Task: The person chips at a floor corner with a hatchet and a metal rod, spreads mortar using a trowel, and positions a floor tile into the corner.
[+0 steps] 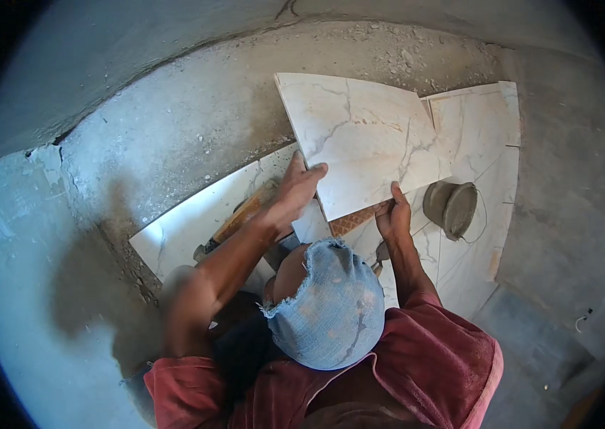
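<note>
A large white marble-look tile (370, 132) with grey veins and brownish smudges is held up, tilted, in both hands. My left hand (298, 189) is closed on its left edge, with the thumb over the face. At its near edge, my right hand (394, 213) grips with the thumb on top and the fingers underneath. Part of a brown, grid-patterned surface (352, 222) shows just below the tile. By my left forearm lies a tool with a wooden body (239, 220), partly covered by the arm.
Right of my right hand stands a bucket (452, 206) of grey mix with a wire handle. Similar tiles (484, 129) cover the floor to the right and left. Rough concrete with loose rubble (406, 61) runs along the far wall. Another metal tool (381, 257) lies near my right forearm.
</note>
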`<state>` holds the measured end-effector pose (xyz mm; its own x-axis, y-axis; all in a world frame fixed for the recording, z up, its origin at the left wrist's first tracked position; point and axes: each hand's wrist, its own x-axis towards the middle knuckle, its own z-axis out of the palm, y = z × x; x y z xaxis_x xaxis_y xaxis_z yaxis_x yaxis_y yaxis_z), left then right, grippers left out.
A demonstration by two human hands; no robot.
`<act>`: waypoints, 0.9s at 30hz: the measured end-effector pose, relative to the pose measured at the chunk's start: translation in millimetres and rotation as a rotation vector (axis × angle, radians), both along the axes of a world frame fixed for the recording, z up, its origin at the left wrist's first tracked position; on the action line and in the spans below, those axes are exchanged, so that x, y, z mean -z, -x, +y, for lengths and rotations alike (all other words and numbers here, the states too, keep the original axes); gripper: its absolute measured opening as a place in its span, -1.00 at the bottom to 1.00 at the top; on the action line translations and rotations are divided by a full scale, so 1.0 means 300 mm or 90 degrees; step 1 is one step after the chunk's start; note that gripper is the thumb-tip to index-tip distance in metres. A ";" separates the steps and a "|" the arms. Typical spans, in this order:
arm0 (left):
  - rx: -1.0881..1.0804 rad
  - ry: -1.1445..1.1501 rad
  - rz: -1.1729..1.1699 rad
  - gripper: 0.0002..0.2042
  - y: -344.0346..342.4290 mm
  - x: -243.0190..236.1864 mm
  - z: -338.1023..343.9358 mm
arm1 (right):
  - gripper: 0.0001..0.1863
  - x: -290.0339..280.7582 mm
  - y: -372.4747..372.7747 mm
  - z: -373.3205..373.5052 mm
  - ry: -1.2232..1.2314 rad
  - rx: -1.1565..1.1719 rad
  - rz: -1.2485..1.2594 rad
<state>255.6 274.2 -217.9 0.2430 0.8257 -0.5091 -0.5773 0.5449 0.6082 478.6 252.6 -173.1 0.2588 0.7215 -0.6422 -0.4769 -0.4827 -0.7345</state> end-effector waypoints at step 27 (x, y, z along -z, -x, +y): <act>0.108 0.186 0.137 -0.25 0.486 0.019 0.110 | -0.40 0.245 -0.477 0.671 0.251 -0.553 -0.590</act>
<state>109.9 307.3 -223.7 0.2257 0.5966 -0.7701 -0.3412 0.7889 0.5111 621.6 453.8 -246.6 0.2641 0.6809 -0.6832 0.6899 -0.6283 -0.3595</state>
